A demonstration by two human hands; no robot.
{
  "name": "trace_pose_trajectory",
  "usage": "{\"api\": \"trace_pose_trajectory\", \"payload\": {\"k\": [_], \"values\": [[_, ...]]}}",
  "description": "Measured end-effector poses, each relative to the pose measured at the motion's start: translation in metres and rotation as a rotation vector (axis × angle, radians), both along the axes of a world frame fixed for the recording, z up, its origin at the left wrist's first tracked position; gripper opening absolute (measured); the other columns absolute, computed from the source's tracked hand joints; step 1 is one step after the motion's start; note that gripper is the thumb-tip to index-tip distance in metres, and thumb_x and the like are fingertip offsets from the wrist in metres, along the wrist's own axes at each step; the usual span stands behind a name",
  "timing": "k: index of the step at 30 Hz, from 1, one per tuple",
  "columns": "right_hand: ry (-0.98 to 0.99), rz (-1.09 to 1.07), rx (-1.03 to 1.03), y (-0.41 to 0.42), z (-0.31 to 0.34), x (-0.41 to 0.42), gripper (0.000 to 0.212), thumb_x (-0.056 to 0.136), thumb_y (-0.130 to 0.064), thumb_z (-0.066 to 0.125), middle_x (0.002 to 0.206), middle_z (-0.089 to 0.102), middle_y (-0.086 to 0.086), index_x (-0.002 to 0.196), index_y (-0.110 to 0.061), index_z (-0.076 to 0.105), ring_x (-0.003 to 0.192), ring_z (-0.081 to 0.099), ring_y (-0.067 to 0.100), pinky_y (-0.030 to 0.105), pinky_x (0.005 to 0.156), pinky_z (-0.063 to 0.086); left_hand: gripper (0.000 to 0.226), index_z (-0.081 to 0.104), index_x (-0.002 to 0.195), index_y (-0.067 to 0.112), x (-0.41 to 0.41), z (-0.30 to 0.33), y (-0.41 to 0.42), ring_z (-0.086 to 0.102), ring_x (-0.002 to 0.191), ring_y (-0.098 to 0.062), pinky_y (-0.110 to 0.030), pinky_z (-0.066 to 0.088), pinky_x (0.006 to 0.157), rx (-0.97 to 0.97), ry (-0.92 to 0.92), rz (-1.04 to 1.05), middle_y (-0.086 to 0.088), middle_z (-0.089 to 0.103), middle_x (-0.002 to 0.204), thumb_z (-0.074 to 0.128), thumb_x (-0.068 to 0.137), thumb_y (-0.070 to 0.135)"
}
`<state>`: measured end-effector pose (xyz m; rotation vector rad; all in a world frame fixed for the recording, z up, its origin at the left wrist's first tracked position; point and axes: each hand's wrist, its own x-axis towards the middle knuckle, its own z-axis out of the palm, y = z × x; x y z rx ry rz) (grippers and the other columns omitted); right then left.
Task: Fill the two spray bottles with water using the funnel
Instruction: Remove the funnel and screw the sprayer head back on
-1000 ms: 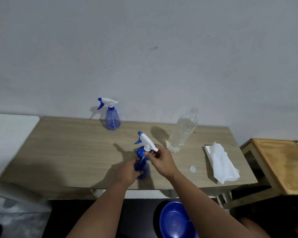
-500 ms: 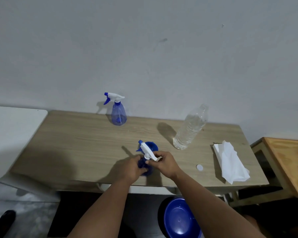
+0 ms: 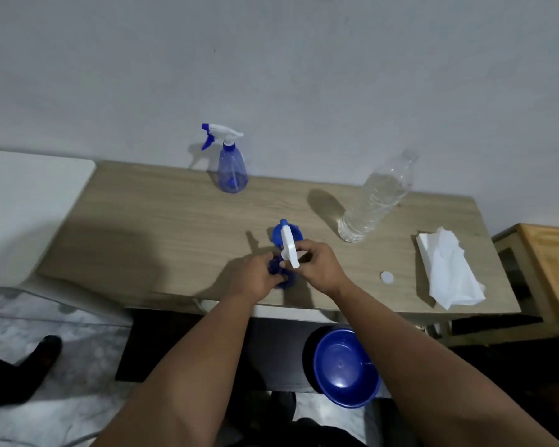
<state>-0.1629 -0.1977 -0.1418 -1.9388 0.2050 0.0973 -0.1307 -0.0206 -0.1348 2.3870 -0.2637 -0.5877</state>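
The left hand [image 3: 255,279] grips the near translucent blue plastic spray bottle [image 3: 279,275] on the wooden worktop [image 3: 175,227], in front of the clear water bottle [image 3: 375,198]. The right hand's [image 3: 320,266] fingers pinch its white trigger head [image 3: 289,246]. A crooked turn could cross-thread or tip it. A second earlier the head was raised; now it sits lower.

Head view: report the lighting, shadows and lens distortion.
Head view: dim, even light; soft shadows fall left of the far spray bottle, the water bottle and both hands on the table; wide-angle bending tilts the water bottle and curves the table's edges; focus is slightly soft throughout.
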Motion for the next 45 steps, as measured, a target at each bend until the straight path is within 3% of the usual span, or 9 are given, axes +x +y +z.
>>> {"api": "trace_pose_trajectory", "payload": {"k": [6,8,13,19,23,29,34,42,45], "values": [[0.053,0.066,-0.104,-0.001,0.003,0.007,0.027,0.074,-0.032,0.090,0.092,0.079,-0.007,0.098,-0.024,0.080,0.080,0.073,0.011,0.043,0.085,0.060,0.030,0.065,0.101,0.029,0.001,0.000,0.000,0.062,0.076,-0.013,-0.025,0.040,0.061,0.038,0.006,0.002,0.011,0.068,0.085,0.077,0.078,0.044],[0.049,-0.001,-0.197,0.005,0.003,0.008,0.042,0.066,-0.049,0.088,0.090,0.077,-0.009,0.096,-0.023,0.076,0.081,0.070,0.013,0.041,0.081,0.057,0.035,0.065,0.106,0.034,0.002,0.000,-0.001,0.064,0.081,-0.013,-0.028,0.046,0.068,0.055,0.002,-0.002,0.012,0.070,0.089,0.077,0.076,0.046],[0.013,-0.132,-0.171,0.019,-0.003,-0.006,0.053,0.065,-0.054,0.089,0.098,0.078,-0.010,0.106,-0.024,0.074,0.077,0.075,0.013,0.033,0.076,0.058,0.040,0.062,0.116,0.044,-0.001,0.004,0.000,0.066,0.089,-0.016,-0.029,0.046,0.072,0.067,-0.049,-0.016,0.013,0.071,0.096,0.072,0.077,0.044],[-0.060,-0.104,-0.074,0.018,-0.008,-0.023,0.032,0.086,-0.027,0.075,0.100,0.079,-0.011,0.117,-0.034,0.074,0.071,0.075,0.020,0.047,0.080,0.062,0.043,0.059,0.118,0.045,0.000,0.005,0.000,0.066,0.093,-0.021,-0.029,0.047,0.072,0.109,-0.076,-0.014,0.010,0.071,0.100,0.071,0.077,0.044],[-0.026,-0.150,-0.011,0.016,-0.007,-0.018,0.033,0.082,-0.029,0.086,0.106,0.079,-0.012,0.113,-0.027,0.073,0.097,0.076,0.006,0.044,0.090,0.062,0.038,0.063,0.120,0.037,-0.002,0.006,-0.001,0.057,0.082,-0.013,-0.020,0.033,0.063,0.059,-0.045,-0.002,0.011,0.070,0.099,0.074,0.083,0.036],[-0.054,-0.111,0.019,0.016,0.000,-0.020,0.029,0.085,-0.014,0.083,0.103,0.080,-0.009,0.109,-0.029,0.076,0.097,0.077,0.011,0.043,0.090,0.063,0.035,0.063,0.118,0.032,-0.004,0.011,-0.002,0.062,0.087,-0.014,-0.014,0.032,0.056,0.037,-0.017,-0.006,0.007,0.071,0.101,0.073,0.085,0.034],[-0.012,-0.111,-0.063,0.018,0.003,-0.013,0.020,0.082,-0.023,0.086,0.098,0.080,-0.011,0.099,-0.027,0.075,0.098,0.075,0.008,0.043,0.091,0.060,0.034,0.065,0.118,0.030,-0.005,0.013,-0.001,0.049,0.070,-0.004,-0.002,0.036,0.057,-0.021,-0.002,-0.001,0.012,0.063,0.090,0.075,0.086,0.033],[0.034,0.051,-0.235,0.009,0.009,-0.006,0.019,0.087,-0.021,0.081,0.093,0.079,-0.010,0.105,-0.025,0.077,0.077,0.070,0.001,0.030,0.077,0.055,0.038,0.063,0.120,0.030,-0.006,0.015,-0.001,0.056,0.079,-0.010,-0.001,0.036,0.061,-0.020,-0.003,0.006,0.007,0.071,0.099,0.076,0.085,0.038],[0.044,0.022,-0.261,0.011,0.010,-0.003,0.029,0.085,-0.033,0.084,0.100,0.078,-0.008,0.107,-0.021,0.069,0.087,0.073,0.012,0.034,0.078,0.057,0.035,0.065,0.120,0.026,-0.006,0.015,-0.002,0.048,0.064,0.001,0.001,0.035,0.060,-0.048,0.014,0.003,0.009,0.063,0.089,0.076,0.086,0.029]]}}
